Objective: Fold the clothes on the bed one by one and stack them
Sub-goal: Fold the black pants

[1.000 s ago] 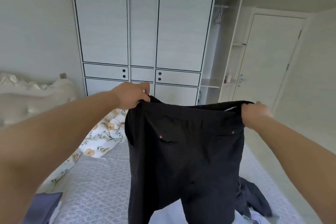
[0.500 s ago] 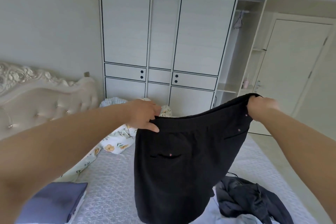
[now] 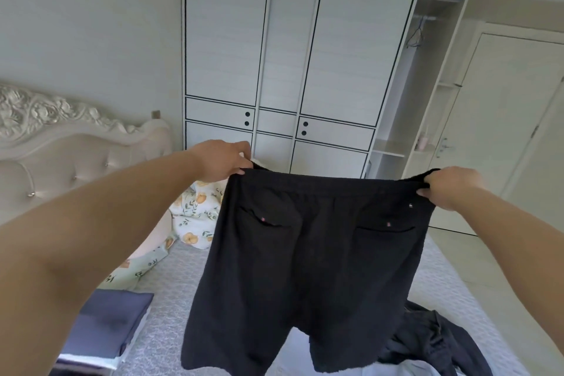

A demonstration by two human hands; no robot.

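Black shorts point(image 3: 308, 256) held spread by waistband, left hand point(image 3: 222, 160) and right hand point(image 3: 448, 188) pinching corners; next, fold lengthwise; folded stack point(image 3: 110, 323) at 8 o'clock.

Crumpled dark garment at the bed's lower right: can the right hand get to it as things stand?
Probably not yet. The right hand grips the waistband of the black shorts, which hang partly before the crumpled dark garment; otherwise nothing blocks it.

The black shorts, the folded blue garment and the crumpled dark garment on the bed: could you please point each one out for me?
black shorts point(image 3: 308, 259), head view, on the seat panel between the two back pockets.
folded blue garment point(image 3: 113, 320), head view, on its flat top.
crumpled dark garment point(image 3: 433, 342), head view, on its bunched middle.
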